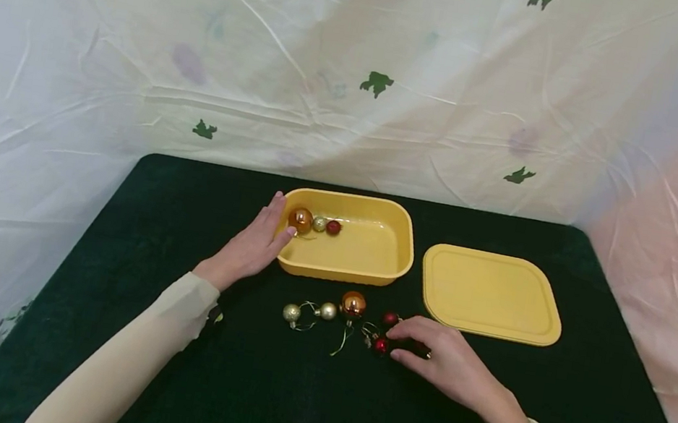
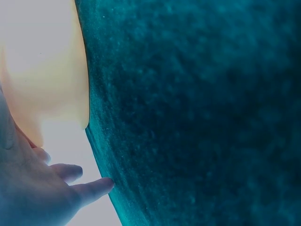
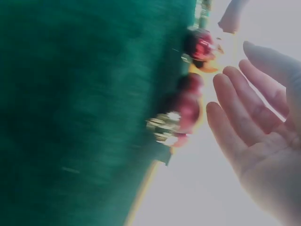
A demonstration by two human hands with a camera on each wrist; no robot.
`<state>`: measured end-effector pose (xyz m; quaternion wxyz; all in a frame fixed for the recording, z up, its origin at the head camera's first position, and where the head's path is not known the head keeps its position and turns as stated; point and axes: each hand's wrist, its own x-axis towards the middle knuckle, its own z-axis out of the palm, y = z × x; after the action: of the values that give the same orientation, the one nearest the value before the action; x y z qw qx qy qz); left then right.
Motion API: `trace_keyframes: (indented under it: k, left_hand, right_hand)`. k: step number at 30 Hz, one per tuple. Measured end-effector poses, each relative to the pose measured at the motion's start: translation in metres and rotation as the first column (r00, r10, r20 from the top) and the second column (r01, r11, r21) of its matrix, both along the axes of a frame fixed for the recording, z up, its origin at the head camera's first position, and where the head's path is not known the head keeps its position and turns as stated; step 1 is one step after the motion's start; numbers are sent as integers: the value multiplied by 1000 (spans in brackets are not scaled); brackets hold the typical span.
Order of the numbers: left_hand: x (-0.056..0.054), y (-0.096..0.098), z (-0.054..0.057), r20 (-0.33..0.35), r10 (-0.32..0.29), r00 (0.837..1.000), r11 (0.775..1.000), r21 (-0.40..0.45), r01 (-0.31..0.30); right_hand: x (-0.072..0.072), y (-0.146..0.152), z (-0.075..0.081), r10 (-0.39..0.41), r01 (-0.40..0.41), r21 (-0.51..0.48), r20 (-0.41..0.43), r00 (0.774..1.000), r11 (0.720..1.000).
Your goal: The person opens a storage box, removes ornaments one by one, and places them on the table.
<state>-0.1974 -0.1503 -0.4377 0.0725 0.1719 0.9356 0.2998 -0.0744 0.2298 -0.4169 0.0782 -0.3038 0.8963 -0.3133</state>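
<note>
My left hand (image 1: 252,239) lies against the left end of the yellow box (image 1: 342,276), its fingers straight along the wall. Inside the box are a copper bauble (image 1: 300,219), a small gold bauble (image 1: 319,224) and a small red bauble (image 1: 333,227). My right hand (image 1: 448,359) hovers beside red baubles (image 1: 380,346) on the cloth, thumb and fingers apart; the right wrist view shows the spread fingers (image 3: 235,113) holding nothing. Left of them lie another copper bauble (image 1: 353,304) with a string loop and two gold baubles (image 1: 328,311). My right hand may hide more baubles.
A flat yellow lid (image 1: 493,293) lies right of the box, behind my right hand. Dark green cloth (image 1: 285,393) covers the table. A pale patterned curtain (image 1: 428,144) hangs behind the table and along both sides.
</note>
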Motion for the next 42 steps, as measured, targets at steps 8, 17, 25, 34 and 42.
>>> trace_keyframes:
  k: [8, 17, 25, 34, 42]
  left_hand:
    - [-1, 0, 0, -10, 2, 1000, 1000, 12, -2]
    - [2, 1, 1, -10, 7, 1000, 1000, 24, -7]
    - [2, 1, 1, -23, 6, 1000, 1000, 27, -5]
    - [2, 3, 2, -28, -4, 1000, 1000, 17, 4]
    - [2, 2, 1, -22, 4, 1000, 1000, 8, -4]
  right_hand:
    - [-17, -9, 42, -18, 2, -89, -181, 983, 996]
    - [-54, -31, 71, -35, 8, -140, -190, 981, 990]
    - [-98, -56, 66, -33, 21, -199, -60, 998, 980]
    - [-134, -76, 46, -27, 24, -150, -20, 999, 988]
    - [-158, -91, 29, -6, 9, -120, 27, 1000, 993]
